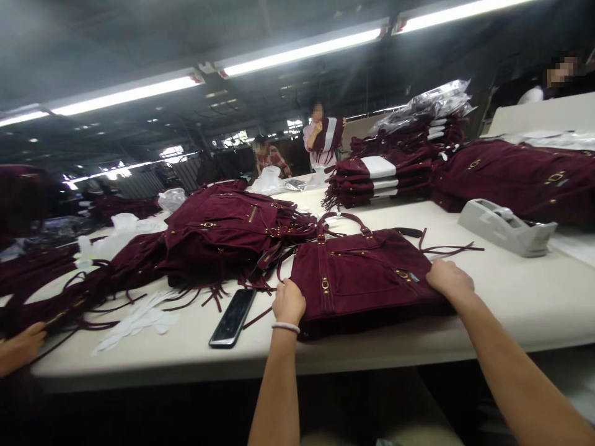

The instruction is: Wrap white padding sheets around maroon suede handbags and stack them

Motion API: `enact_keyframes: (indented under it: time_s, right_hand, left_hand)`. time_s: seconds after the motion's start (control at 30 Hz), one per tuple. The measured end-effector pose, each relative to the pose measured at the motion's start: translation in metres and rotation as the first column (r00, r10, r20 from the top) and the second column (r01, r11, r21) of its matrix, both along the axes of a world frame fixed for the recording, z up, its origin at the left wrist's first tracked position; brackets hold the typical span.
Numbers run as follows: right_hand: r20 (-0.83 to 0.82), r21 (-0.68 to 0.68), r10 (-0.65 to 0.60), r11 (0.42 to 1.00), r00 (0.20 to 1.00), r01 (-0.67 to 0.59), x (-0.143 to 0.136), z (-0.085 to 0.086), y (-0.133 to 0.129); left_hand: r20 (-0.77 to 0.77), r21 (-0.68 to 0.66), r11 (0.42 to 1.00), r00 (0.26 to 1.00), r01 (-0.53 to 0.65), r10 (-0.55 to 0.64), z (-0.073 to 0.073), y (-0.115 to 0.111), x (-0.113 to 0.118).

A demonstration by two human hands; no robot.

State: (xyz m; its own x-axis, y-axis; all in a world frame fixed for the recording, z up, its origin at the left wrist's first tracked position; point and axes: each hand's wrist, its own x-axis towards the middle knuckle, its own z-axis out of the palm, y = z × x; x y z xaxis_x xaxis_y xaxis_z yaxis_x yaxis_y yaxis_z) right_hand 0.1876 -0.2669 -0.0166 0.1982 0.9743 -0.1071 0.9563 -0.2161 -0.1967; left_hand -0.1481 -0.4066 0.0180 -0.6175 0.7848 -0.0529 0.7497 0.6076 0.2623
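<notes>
A maroon fabric bag with two handles, brass buckles and thin straps lies on the pale table in front of me. My left hand, with a band on the wrist, grips the bag's left side edge. At the opposite side, my right hand is closed on the right edge. The handles point away from me toward the back of the table. A dark phone lies left of my left hand. Parts of the fingers are hidden behind the fabric.
A grey tape dispenser stands at the right. Maroon bags are heaped at left, beside white gloves. Banded bags are stacked behind. A co-worker's hand is at far left; other people stand beyond the table.
</notes>
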Motion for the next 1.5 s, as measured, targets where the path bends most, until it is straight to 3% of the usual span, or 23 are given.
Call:
enact_keyframes:
  time_s: [0.23, 0.4, 0.5, 0.6, 0.67, 0.7, 0.73, 0.8, 0.87, 0.9, 0.93, 1.0, 1.07, 1.13, 1.2, 1.27, 1.33, 1.4, 1.5]
  right_hand:
    - [-0.006, -0.004, -0.012, 1.0, 1.0, 0.012, -0.003, 0.008, 0.014]
    - [-0.092, 0.101, 0.032, 0.995, 0.995, -0.023, 0.008, -0.016, 0.029]
    - [-0.371, 0.212, 0.028, 0.976, 0.928, 0.055, 0.024, -0.038, 0.036]
    - [-0.723, 0.21, -0.014, 0.948, 0.691, 0.239, 0.034, -0.051, 0.039]
    - [-0.836, 0.149, -0.039, 0.944, 0.548, 0.295, 0.037, -0.053, 0.041]
    - [-0.84, 0.139, -0.042, 0.947, 0.541, 0.29, 0.038, -0.053, 0.043]
    - [-0.811, 0.152, -0.032, 0.953, 0.584, 0.263, 0.038, -0.053, 0.045]
    - [-0.643, 0.228, 0.022, 0.96, 0.766, 0.164, 0.038, -0.052, 0.047]
    - [-0.386, 0.276, 0.074, 0.96, 0.92, 0.038, 0.036, -0.052, 0.046]
    - [-0.264, 0.288, 0.092, 0.958, 0.96, -0.013, 0.034, -0.053, 0.044]
    - [-0.157, 0.31, 0.115, 0.949, 0.981, -0.061, 0.032, -0.053, 0.04]
    - [0.021, 0.407, 0.187, 0.896, 0.982, -0.18, 0.026, -0.055, 0.032]
    - [0.19, 0.526, 0.278, 0.781, 0.942, -0.337, 0.021, -0.058, 0.027]
    - [0.344, 0.57, 0.386, 0.639, 0.856, -0.517, 0.02, -0.063, 0.03]
    - [0.442, 0.529, 0.494, 0.531, 0.749, -0.662, 0.022, -0.07, 0.038]
    - [0.473, 0.462, 0.585, 0.472, 0.659, -0.751, 0.025, -0.075, 0.048]
    - [0.459, 0.399, 0.636, 0.477, 0.621, -0.783, 0.025, -0.075, 0.056]
    - [0.427, 0.328, 0.654, 0.532, 0.625, -0.781, 0.019, -0.067, 0.062]
    - [0.366, 0.142, 0.58, 0.738, 0.728, -0.66, 0.002, -0.041, 0.067]
  left_hand:
    - [-0.022, -0.113, 0.994, 1.0, 0.005, -0.007, 0.018, 0.01, 0.009]
    - [-0.03, -0.11, 0.994, 0.999, 0.027, -0.03, 0.024, 0.024, 0.003]
    - [-0.018, -0.081, 0.997, 1.0, 0.011, -0.013, 0.005, 0.022, -0.003]
    - [0.109, 0.183, 0.977, 0.99, -0.109, 0.09, -0.034, 0.01, -0.014]
    - [0.344, 0.44, 0.862, 0.934, -0.253, 0.098, -0.059, 0.001, -0.021]
    - [0.466, 0.53, 0.779, 0.882, -0.336, 0.063, -0.069, -0.003, -0.024]
    - [0.566, 0.586, 0.694, 0.824, -0.419, 0.021, -0.077, -0.006, -0.026]
    - [0.692, 0.614, 0.563, 0.721, -0.553, -0.046, -0.086, -0.01, -0.028]
    - [0.741, 0.607, 0.52, 0.664, -0.601, -0.096, -0.088, -0.012, -0.026]
    - [0.74, 0.607, 0.532, 0.664, -0.591, -0.106, -0.087, -0.012, -0.026]
    - [0.722, 0.605, 0.569, 0.685, -0.557, -0.097, -0.086, -0.013, -0.025]
    - [0.615, 0.57, 0.705, 0.788, -0.421, -0.027, -0.081, -0.015, -0.024]
    - [0.365, 0.5, 0.841, 0.931, -0.208, 0.013, -0.074, -0.018, -0.022]
    - [0.017, 0.417, 0.908, 0.998, 0.04, -0.052, -0.064, -0.021, -0.019]
    - [-0.29, 0.303, 0.907, 0.935, 0.293, -0.205, -0.052, -0.02, -0.014]
    - [-0.399, 0.117, 0.862, 0.818, 0.494, -0.415, -0.036, -0.015, -0.01]
    - [-0.304, -0.056, 0.804, 0.757, 0.592, -0.579, -0.018, -0.004, -0.006]
    - [-0.17, -0.159, 0.795, 0.777, 0.586, -0.607, -0.001, 0.015, -0.002]
    - [-0.125, -0.199, 0.827, 0.824, 0.525, -0.553, 0.017, 0.057, 0.006]
